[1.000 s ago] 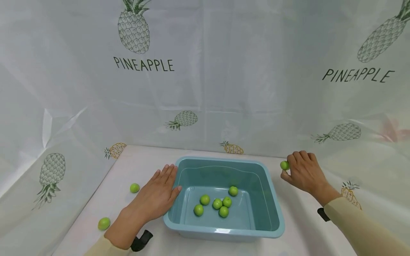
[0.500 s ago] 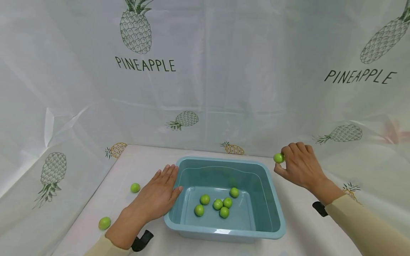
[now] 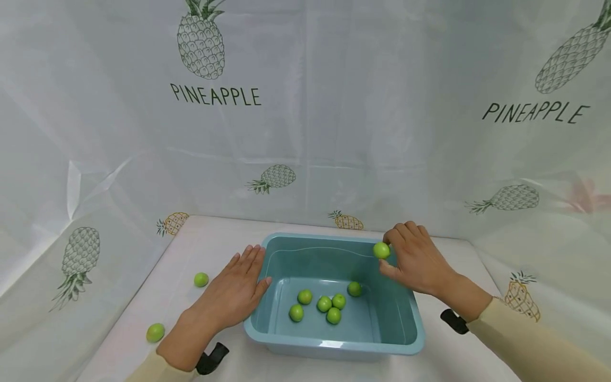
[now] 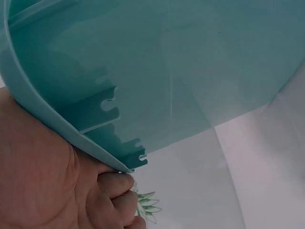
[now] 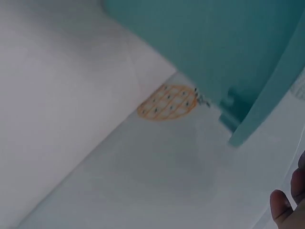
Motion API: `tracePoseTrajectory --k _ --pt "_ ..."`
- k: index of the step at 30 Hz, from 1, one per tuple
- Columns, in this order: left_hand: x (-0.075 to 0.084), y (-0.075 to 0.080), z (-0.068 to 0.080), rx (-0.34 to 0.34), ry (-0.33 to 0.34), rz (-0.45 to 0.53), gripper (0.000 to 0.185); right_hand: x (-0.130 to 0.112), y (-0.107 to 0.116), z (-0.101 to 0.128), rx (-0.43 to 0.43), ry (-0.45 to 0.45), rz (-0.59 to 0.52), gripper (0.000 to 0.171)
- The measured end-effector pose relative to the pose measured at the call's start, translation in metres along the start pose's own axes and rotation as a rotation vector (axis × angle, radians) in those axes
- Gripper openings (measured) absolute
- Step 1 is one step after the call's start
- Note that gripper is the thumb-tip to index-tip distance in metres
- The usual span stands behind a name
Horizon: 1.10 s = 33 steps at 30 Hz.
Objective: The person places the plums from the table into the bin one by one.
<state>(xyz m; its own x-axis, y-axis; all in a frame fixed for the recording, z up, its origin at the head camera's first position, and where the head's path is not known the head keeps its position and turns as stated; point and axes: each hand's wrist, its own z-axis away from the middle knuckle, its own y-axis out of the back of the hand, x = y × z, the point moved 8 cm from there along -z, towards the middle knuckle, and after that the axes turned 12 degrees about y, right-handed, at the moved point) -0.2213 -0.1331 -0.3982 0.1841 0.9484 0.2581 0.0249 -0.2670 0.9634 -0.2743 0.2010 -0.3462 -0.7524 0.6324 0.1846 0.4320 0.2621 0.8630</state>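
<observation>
Here the right hand [image 3: 415, 260] pinches a green fruit [image 3: 381, 250] between thumb and fingertips, just above the far right corner of the teal tub [image 3: 410, 339]. The left hand [image 3: 229, 294] lies flat with fingers spread straight against the tub's left wall. Five more fruits [image 3: 324, 304] sit inside, and two others [image 3: 201, 279] lie on the tabletop [image 3: 210, 244] to the left.
</observation>
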Motion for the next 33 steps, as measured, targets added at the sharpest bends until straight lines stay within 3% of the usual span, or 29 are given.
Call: tracePoseTrajectory --k 5,15,33 --pt "0.001 0.0 0.0 0.0 0.01 0.01 0.072 -0.016 -0.013 -0.002 -0.049 -0.016 -0.045 0.027" --pt "0.001 0.0 -0.002 0.009 0.011 0.003 0.071 -0.039 -0.027 -0.003 -0.097 0.07 -0.026 0.029" --pt "-0.001 -0.002 -0.001 -0.022 0.042 0.021 0.072 -0.044 -0.035 0.005 -0.112 0.084 -0.024 0.031"
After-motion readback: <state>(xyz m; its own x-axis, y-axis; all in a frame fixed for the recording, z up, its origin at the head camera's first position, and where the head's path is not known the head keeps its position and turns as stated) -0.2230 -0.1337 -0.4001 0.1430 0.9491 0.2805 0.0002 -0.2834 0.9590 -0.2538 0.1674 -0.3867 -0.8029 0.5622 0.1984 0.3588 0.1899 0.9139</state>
